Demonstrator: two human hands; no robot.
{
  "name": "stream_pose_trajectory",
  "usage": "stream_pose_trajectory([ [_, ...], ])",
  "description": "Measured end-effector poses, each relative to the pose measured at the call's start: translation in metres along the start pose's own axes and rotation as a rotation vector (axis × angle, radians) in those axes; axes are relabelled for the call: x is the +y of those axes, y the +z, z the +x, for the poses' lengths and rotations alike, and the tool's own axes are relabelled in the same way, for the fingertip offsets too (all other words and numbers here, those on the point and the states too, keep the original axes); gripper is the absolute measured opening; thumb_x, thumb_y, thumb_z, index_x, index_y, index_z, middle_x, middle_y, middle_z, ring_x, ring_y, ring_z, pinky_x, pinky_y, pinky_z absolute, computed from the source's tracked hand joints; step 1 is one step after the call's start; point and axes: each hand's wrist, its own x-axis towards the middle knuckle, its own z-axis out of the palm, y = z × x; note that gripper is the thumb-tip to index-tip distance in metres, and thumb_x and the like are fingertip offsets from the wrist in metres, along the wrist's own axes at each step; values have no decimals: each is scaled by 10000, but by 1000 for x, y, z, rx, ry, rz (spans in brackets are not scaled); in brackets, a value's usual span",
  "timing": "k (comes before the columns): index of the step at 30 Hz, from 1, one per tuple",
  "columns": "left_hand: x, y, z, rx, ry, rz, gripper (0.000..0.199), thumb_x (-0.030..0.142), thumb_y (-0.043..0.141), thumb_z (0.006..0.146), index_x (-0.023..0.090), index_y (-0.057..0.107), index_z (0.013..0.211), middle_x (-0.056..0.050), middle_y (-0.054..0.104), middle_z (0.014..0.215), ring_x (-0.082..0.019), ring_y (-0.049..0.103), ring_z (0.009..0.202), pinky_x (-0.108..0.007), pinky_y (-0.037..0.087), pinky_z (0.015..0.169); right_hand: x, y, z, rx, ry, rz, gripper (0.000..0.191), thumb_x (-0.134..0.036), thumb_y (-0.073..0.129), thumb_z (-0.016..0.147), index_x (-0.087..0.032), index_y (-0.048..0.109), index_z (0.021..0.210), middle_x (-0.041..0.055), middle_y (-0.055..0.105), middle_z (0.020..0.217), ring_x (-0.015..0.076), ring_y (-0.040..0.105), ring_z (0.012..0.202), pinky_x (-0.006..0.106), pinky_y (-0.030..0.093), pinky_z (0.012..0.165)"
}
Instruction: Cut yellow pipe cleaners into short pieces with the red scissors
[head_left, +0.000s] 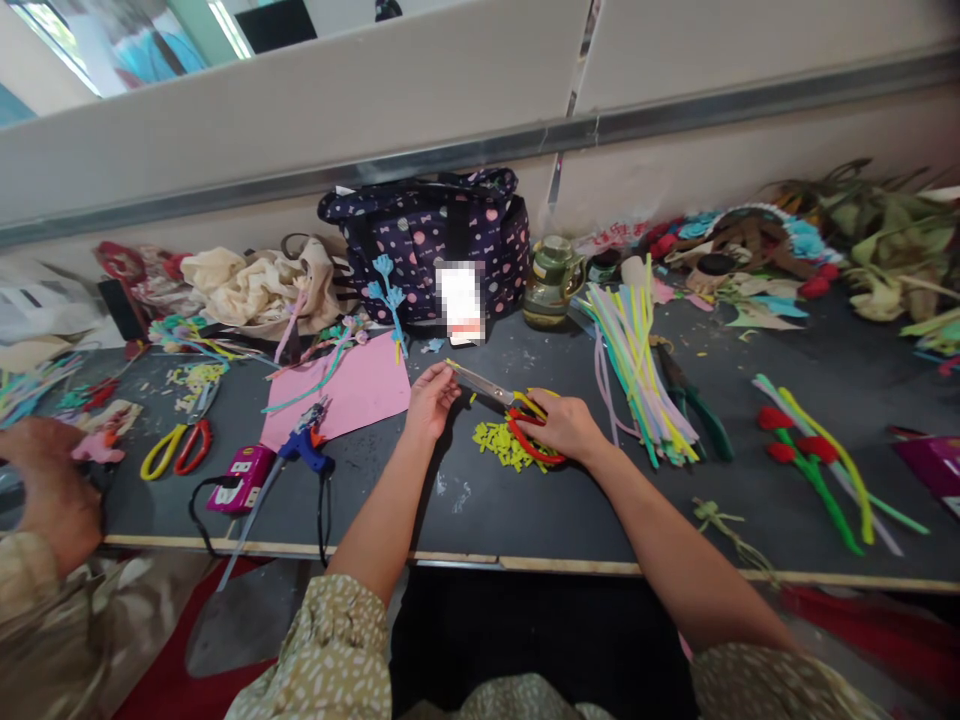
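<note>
My right hand [564, 425] grips scissors [491, 388] by their red and yellow handles, with the blades pointing left and away from me. At the blade tips, my left hand [433, 398] is closed in a pinch. A small yellow-green bit of pipe cleaner [452, 362] shows there, and the rest of it is hidden by the fingers. Below the scissors lies a pile of short yellow-green pipe cleaner pieces [504, 446], partly covered by my right hand.
Left of my hands are a blue glue gun [309, 447], a pink sheet [360, 385], a purple power block [244, 480] and a second pair of scissors [180, 440]. A co-worker's hand [52, 490] is farther left. Behind stand a patterned bag [405, 235] and a jar [551, 285]; pipe cleaners [641, 380] lie right.
</note>
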Motion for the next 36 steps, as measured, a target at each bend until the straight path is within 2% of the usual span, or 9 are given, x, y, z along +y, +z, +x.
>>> stream_pose_trajectory([
  [6, 1, 0, 0, 0, -15, 8, 293, 178, 842, 547, 155, 639, 757, 36, 617, 627, -46, 525, 516, -191, 436, 543, -2, -2, 0, -4, 19, 64, 284, -492, 580, 813, -237, 607, 932, 27, 699, 839, 186, 645, 718, 256, 365, 603],
  [12, 1, 1, 0, 16, -39, 13, 297, 174, 834, 554, 157, 629, 769, 18, 653, 681, -42, 528, 514, -186, 437, 538, -6, -9, 2, -13, 126, 164, 264, -487, 597, 791, -235, 596, 869, -4, 650, 705, 154, 578, 600, 243, 348, 556],
  [18, 2, 2, -2, 12, -39, 15, 300, 179, 826, 563, 157, 627, 786, 18, 654, 692, -50, 545, 531, -187, 444, 544, -10, -15, 4, -88, 188, 192, 419, -557, 677, 700, -240, 545, 940, 17, 675, 776, 192, 625, 655, 261, 381, 564],
  [22, 3, 3, -4, -14, -36, 15, 298, 181, 826, 564, 153, 638, 793, 12, 659, 705, -53, 552, 548, -188, 445, 551, -13, -19, 3, -124, 160, 190, 413, -505, 654, 741, -235, 487, 1004, 47, 687, 811, 224, 651, 695, 279, 397, 578],
  [25, 3, 4, -5, -13, -39, 18, 293, 184, 827, 568, 156, 644, 795, 11, 662, 712, -56, 555, 555, -193, 449, 562, -13, -21, 2, -90, 138, 194, 409, -489, 645, 752, -235, 483, 1030, 37, 678, 804, 221, 649, 697, 276, 392, 574],
  [29, 3, 4, -5, 0, -39, 6, 305, 190, 836, 565, 156, 640, 796, 12, 663, 716, -55, 548, 552, -199, 454, 568, -12, -18, 2, 2, 135, 168, 364, -525, 636, 755, -237, 539, 955, -2, 640, 708, 176, 607, 619, 261, 368, 558],
  [32, 2, 4, -4, -7, -40, 1, 323, 193, 844, 556, 153, 637, 801, 11, 662, 715, -53, 544, 547, -200, 452, 566, -11, -14, 2, 11, 111, 130, 331, -533, 629, 759, -233, 549, 873, -23, 605, 647, 156, 576, 581, 248, 347, 551],
  [36, 1, 3, -3, -22, -39, -5, 314, 184, 839, 545, 155, 628, 777, 16, 646, 684, -52, 528, 533, -196, 435, 548, -8, -10, 1, 10, 67, 79, 289, -493, 630, 766, -228, 556, 853, -17, 614, 677, 153, 569, 603, 243, 334, 565],
])
